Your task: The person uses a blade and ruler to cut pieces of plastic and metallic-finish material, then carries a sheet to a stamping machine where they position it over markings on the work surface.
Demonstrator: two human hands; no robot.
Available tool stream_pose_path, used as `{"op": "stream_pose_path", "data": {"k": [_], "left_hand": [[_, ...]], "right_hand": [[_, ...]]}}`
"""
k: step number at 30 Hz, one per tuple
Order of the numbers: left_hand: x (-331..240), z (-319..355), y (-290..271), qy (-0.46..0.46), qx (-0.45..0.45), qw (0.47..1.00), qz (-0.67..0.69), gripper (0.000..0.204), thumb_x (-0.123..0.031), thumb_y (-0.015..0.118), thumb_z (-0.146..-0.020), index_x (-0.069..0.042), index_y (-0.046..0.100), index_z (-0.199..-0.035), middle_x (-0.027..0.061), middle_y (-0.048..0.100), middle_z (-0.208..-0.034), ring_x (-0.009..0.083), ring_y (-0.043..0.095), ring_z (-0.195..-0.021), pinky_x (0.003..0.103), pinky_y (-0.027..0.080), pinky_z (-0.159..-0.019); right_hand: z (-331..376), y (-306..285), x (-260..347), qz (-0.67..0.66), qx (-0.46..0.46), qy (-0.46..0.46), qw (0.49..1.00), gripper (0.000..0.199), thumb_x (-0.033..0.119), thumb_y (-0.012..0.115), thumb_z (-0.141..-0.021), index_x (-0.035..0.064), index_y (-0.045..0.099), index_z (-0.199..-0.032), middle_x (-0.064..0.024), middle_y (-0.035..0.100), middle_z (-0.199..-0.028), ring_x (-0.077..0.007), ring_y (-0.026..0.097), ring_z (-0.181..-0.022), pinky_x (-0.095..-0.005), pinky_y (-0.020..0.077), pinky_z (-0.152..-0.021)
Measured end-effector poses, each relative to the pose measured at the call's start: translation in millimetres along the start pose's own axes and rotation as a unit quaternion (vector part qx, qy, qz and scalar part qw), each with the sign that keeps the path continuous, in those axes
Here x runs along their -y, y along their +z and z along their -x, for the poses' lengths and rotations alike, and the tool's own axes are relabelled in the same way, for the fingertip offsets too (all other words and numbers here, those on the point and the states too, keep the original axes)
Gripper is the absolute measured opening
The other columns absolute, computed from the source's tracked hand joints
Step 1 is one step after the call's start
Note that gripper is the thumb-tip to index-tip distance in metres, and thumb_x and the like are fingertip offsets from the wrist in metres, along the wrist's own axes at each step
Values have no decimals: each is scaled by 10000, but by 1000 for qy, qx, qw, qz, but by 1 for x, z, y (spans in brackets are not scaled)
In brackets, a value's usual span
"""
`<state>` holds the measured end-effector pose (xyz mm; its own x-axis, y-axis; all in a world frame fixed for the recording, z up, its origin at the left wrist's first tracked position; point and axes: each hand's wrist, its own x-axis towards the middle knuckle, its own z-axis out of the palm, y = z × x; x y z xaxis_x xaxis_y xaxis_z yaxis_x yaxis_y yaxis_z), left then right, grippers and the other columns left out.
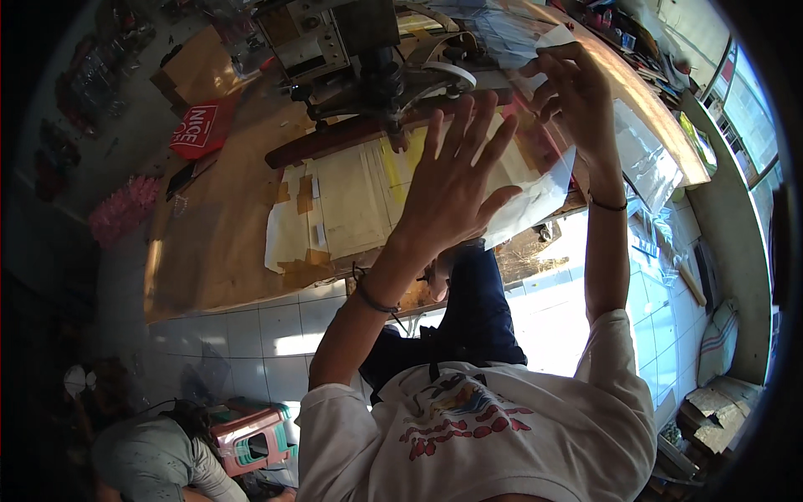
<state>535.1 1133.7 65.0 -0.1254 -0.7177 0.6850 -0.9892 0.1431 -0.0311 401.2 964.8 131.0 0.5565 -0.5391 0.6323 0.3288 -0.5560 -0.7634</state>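
Note:
My left hand [456,180] hovers with its fingers spread over the pale, taped work bed [347,205], holding nothing. To its right my right hand [575,100] is raised, thumb and fingertips pinched on what looks like a thin clear plastic sheet [544,191]. Glare and see-through material make the sheet's full outline hard to follow. A pressing machine [381,79] with a handwheel stands just beyond my hands, its long dark red bar [293,154] lying across the far side of the bed. Strips of brown and yellow tape hold layers on the bed.
The wooden table [196,243] carries a red printed bag [205,128] and a dark phone-like object [180,180] at left. Clear plastic sheets [502,33] lie at the back right. A person [159,456] crouches at lower left beside a pink and green stool [251,439].

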Motion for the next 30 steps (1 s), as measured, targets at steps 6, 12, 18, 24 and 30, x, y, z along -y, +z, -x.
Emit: {"op": "stream_pose_path", "data": {"k": [6, 12, 18, 24, 30], "left_hand": [[3, 55, 27, -109, 356, 925, 77, 710, -473, 554, -957, -51, 359, -1492, 164, 361, -1534, 296, 311, -1444, 494, 283, -1162], [-18, -2, 13, -85, -90, 986, 107, 863, -451, 719, -851, 3, 334, -1475, 217, 520, -1360, 343, 524, -1253, 503, 308, -1148], [53, 40, 5, -269, 229, 891, 286, 402, -289, 794, -798, -38, 706, -1099, 65, 665, -705, 195, 651, -674, 314, 505, -697], [101, 121, 32, -343, 246, 897, -127, 898, -658, 507, -906, 19, 352, -1475, 321, 298, -1518, 384, 332, -1425, 496, 113, -1215], [75, 74, -3, -208, 315, 853, 359, 1029, -691, 543, -871, 3, 171, -1533, 273, 295, -1541, 362, 268, -1457, 489, 97, -1202]], "right_hand": [[7, -49, -11, 180, -98, 42, 978, 125, 152, 547, -1013, 47, 585, -1068, -53, 698, -913, -34, 513, -476, -183, 403, -428], [30, -19, -10, 59, 80, 42, 994, 101, 96, 536, -1006, 18, 568, -1062, -61, 677, -873, -23, 468, -460, -171, 331, -403], [35, -81, 7, 186, -121, -67, 973, 131, 155, 515, -1021, 49, 572, -1072, -53, 631, -837, -12, 382, -446, -169, 295, -397], [60, -156, -7, 124, -216, -16, 968, 210, 117, 496, -1025, 27, 521, -1213, -40, 579, -914, 13, 323, -494, -147, 254, -412], [63, -142, -4, 94, -144, -37, 984, 237, 237, 548, -1019, 42, 546, -1154, -53, 544, -825, 12, 313, -445, -143, 242, -362]]}}
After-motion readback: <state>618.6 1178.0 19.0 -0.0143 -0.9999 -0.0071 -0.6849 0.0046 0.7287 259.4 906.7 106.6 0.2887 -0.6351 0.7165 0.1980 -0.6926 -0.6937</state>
